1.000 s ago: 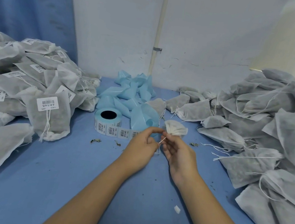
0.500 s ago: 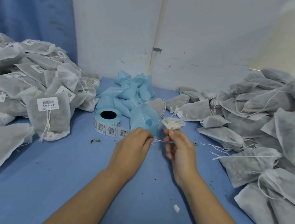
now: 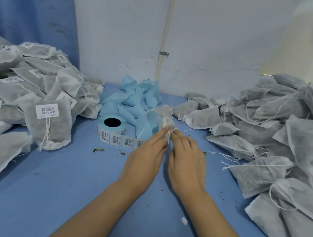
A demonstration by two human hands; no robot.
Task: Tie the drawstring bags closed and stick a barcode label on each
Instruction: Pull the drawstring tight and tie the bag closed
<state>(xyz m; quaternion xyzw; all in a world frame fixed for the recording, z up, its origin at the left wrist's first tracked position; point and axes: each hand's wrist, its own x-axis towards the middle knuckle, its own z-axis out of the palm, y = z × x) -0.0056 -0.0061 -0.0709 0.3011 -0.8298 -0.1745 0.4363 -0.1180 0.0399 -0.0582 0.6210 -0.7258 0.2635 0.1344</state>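
The flat tabletop (image 3: 53, 194) is blue. The soft fabric drawstring bags (image 3: 259, 174) are pale grey. The round paper label roll (image 3: 110, 132) is light blue; its labels (image 3: 115, 140) are white with black barcode stripes.

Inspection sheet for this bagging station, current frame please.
Surface: blue table cover, scattered dried plant crumbs.
Job's things: small bag, blurred, at the fingertips; label roll, strip unrolled; labelled bags piled left; unlabelled bags piled right.
Clutter: blue backing strip heaped behind roll; white scrap beside right forearm.
Grippers (hands): left hand and right hand both pinch the small bag's neck.
Cables: nothing seen.
Surroundings: white wall with pipe; blue curtain left.
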